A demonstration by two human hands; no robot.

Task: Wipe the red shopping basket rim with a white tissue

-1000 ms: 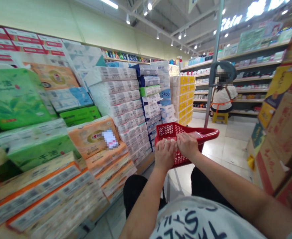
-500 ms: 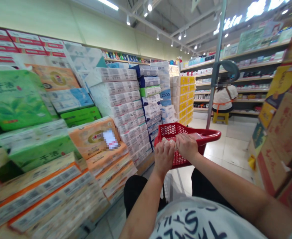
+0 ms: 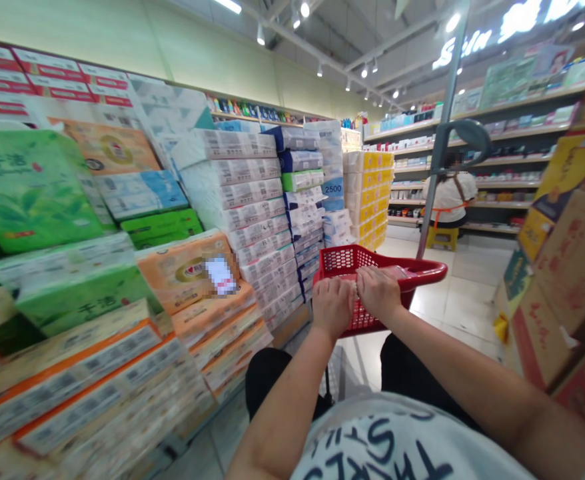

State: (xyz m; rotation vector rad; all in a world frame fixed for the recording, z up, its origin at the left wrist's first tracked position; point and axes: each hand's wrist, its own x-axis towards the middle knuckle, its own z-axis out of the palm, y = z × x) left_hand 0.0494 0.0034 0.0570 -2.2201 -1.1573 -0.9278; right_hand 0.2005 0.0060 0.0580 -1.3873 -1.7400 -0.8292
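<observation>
Wrapped tissue packs in green (image 3: 27, 190), orange (image 3: 182, 270) and white (image 3: 242, 193) are stacked along the left edge of the floor (image 3: 457, 300). Cardboard boxes (image 3: 572, 267) are piled at the right edge. Beyond a grey pole (image 3: 440, 153), a person (image 3: 450, 197) is seated on a yellow stool (image 3: 441, 237) before stocked shelves (image 3: 502, 133).
</observation>
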